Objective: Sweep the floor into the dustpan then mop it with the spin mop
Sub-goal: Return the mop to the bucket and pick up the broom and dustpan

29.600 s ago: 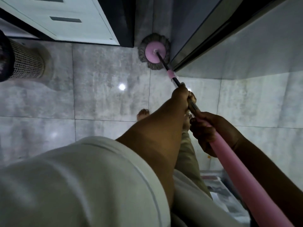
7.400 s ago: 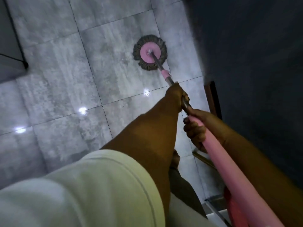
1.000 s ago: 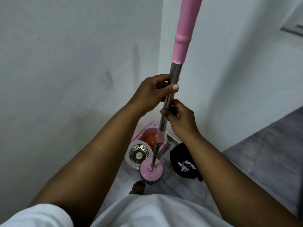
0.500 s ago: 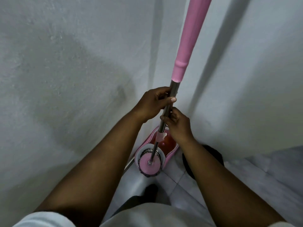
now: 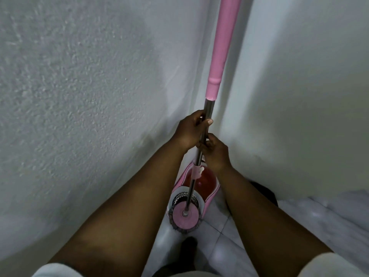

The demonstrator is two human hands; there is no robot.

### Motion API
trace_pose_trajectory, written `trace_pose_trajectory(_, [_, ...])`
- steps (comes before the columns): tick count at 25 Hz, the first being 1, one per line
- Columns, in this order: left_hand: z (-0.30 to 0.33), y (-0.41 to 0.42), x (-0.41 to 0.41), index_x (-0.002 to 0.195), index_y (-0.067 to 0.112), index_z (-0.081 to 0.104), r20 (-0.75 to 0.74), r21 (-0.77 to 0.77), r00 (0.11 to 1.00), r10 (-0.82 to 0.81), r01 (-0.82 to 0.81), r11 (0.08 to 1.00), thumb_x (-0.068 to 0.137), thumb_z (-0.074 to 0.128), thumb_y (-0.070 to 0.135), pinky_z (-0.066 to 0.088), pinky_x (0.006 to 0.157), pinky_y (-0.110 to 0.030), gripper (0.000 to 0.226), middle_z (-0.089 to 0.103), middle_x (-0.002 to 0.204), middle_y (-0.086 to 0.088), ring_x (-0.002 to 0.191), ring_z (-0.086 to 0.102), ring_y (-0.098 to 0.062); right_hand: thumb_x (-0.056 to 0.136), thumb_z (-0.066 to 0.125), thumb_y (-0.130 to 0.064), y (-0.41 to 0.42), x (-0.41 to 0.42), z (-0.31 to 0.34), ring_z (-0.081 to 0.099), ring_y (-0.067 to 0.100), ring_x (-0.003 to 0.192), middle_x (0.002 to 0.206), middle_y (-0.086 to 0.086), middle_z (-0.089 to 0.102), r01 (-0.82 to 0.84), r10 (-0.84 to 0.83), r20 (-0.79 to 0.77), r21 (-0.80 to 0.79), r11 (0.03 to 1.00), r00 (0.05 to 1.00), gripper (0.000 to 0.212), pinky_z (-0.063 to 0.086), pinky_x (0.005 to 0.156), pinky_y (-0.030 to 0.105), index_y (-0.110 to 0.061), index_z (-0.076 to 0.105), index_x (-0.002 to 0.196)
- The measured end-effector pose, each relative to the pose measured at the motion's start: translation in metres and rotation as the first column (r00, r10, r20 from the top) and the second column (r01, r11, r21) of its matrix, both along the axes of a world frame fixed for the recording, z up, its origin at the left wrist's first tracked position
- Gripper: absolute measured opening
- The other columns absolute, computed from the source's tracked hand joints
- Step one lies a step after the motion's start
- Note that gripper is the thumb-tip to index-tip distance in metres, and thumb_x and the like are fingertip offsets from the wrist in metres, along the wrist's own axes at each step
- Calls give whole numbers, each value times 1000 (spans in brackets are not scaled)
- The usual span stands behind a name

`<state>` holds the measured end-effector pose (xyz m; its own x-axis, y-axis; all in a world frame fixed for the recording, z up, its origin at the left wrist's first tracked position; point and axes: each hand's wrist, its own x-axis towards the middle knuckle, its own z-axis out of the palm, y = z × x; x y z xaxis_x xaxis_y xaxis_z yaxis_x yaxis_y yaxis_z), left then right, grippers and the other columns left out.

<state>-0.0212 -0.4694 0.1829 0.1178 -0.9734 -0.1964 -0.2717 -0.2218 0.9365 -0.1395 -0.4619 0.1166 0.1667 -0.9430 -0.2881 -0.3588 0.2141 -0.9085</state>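
Note:
I hold the spin mop nearly upright in a wall corner. Its pink handle rises out of the top of the view; below it runs a steel shaft. My left hand is closed around the shaft just under the pink sleeve. My right hand grips the shaft directly below the left one. The round pink mop head with its grey fringe hangs at the near edge of the pink spin bucket, beside the steel spinner basket. The bucket's far part holds reddish-brown water.
White textured walls close in on the left and right, meeting at the corner behind the mop. A dark object lies on the floor right of the bucket, mostly hidden by my right forearm. Pale floor tiles show below, with my foot near the mop head.
The mop head has moved from the floor in front of the bucket to the bucket's near edge by the spinner basket. Both hands kept their grip on the shaft.

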Motion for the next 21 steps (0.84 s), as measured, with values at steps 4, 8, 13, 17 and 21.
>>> trace_pose_trajectory(4, [-5,-14,-2,124,25,59,24,9,999,29,-29,1000,97,57,32,43,54,0,27,66,100,8,73,62,8,92,63,-28,-14,3,0,64,7,83,96,-8,66,-24,22,-97,-13,1000,995,16,44,63,6,-34,57,106])
trace_pose_trajectory(8, [-7,-23,-4,126,23,58,56,7,998,27,-27,1000,98,55,31,46,65,-8,29,65,104,6,87,63,-5,95,59,-26,-24,8,2,62,16,89,106,0,67,-37,38,-179,9,999,983,29,46,74,16,-20,57,124])
trace_pose_trajectory(13, [-6,-25,-10,131,24,57,107,19,994,39,-41,999,99,54,32,43,74,-14,33,61,107,11,96,58,-8,97,55,-22,-18,0,0,64,24,110,127,8,65,-127,125,-301,13,992,945,45,50,85,25,-20,45,141])
trace_pose_trajectory(17, [-2,-13,-13,129,28,55,169,4,985,27,-28,1000,97,55,32,46,81,-18,32,64,120,11,104,59,-8,95,59,-27,4,-20,3,54,21,127,140,9,56,-81,89,-313,36,996,946,54,38,104,24,-18,41,146])
trace_pose_trajectory(21, [4,10,-21,143,30,45,165,47,985,43,-51,998,97,55,34,45,99,-29,47,57,136,7,123,54,-14,94,60,-27,30,-54,20,59,19,120,133,7,62,-12,-4,-308,-51,999,951,48,35,92,14,-18,49,140])
